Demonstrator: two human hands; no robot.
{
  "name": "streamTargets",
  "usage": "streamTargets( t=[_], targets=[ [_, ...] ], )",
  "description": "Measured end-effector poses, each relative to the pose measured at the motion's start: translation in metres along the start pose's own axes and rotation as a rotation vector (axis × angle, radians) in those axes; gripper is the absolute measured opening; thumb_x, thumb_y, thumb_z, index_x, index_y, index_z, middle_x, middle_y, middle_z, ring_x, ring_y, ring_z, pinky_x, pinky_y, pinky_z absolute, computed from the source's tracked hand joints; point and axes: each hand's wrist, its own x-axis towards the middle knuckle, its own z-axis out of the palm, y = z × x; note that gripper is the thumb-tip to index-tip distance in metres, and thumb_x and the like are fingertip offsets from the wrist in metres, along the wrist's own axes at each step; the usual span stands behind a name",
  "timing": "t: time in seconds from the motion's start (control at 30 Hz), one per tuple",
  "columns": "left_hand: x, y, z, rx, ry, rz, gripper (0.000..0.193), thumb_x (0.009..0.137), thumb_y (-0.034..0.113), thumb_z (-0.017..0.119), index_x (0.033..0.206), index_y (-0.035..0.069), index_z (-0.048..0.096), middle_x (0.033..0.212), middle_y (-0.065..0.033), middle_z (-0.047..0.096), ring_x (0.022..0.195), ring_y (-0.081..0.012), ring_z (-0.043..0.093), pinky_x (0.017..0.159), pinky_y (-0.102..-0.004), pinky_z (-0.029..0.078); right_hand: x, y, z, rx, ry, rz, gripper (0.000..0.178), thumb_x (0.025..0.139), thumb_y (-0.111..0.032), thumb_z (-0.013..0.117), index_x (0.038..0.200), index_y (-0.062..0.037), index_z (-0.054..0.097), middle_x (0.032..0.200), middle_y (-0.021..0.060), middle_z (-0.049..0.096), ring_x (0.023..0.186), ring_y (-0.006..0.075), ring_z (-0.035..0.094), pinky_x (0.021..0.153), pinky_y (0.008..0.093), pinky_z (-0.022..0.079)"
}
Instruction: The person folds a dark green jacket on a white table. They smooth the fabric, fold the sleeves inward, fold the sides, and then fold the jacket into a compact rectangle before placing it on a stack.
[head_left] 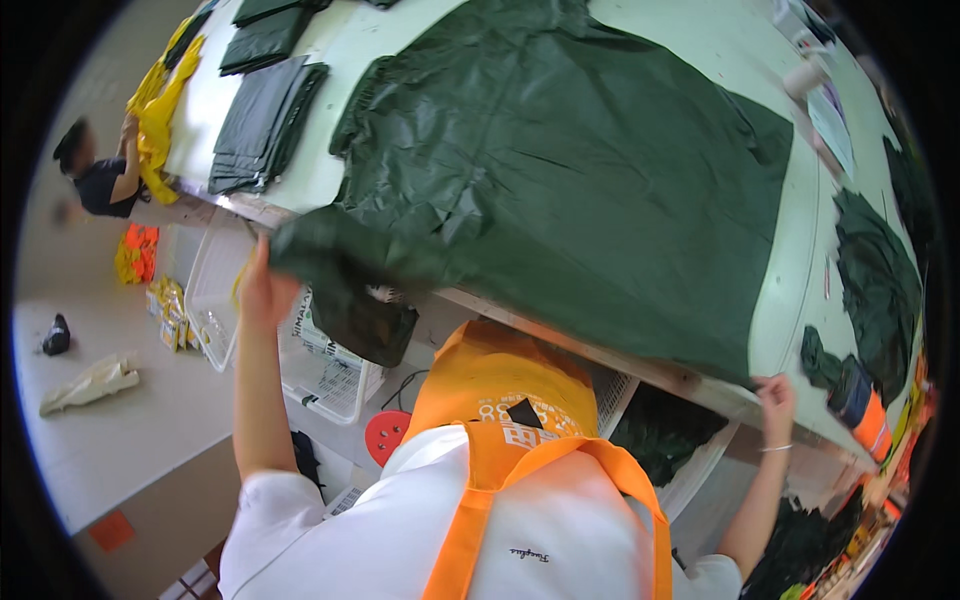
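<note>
Our left hand (267, 292) grips the green garment (610, 190), our right hand (775, 402) pinches its near corner; it lies ahead, lengthwise between them.

White table (802, 270): dark green garment (600, 180) spread across middle; folded dark stack (255, 125) to left; crumpled green cloth (873, 255) to right.
</note>
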Motion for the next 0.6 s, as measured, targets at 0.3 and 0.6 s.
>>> streamTargets(
  t=[0.3,0.6],
  targets=[
    [0.214,0.037,-0.012,1.328,0.433,0.227,0.049,0.089,0.041,0.056,0.111,-0.003,0.064,0.1,-0.0159,0.067,0.091,-0.0214,0.063,0.083,-0.0317,0.046,0.19,0.003,-0.048,0.363,0.194,0.337,0.075,0.089,-0.054,0.051,0.141,-0.005,0.029,0.138,0.0146,0.045,0.126,0.0238,0.044,0.107,0.0391,0.028],
    [0.232,-0.046,-0.067,1.162,0.667,-0.078,0.055,0.082,0.039,0.068,0.115,-0.003,0.058,0.096,-0.0103,0.065,0.053,-0.0107,0.054,0.047,-0.0254,0.045,0.162,0.053,0.019,-0.103,0.441,0.365,0.052,0.089,-0.043,0.06,0.12,-0.002,0.056,0.101,0.0023,0.063,0.086,0.0098,0.053,0.072,0.0233,0.041]
  ],
)
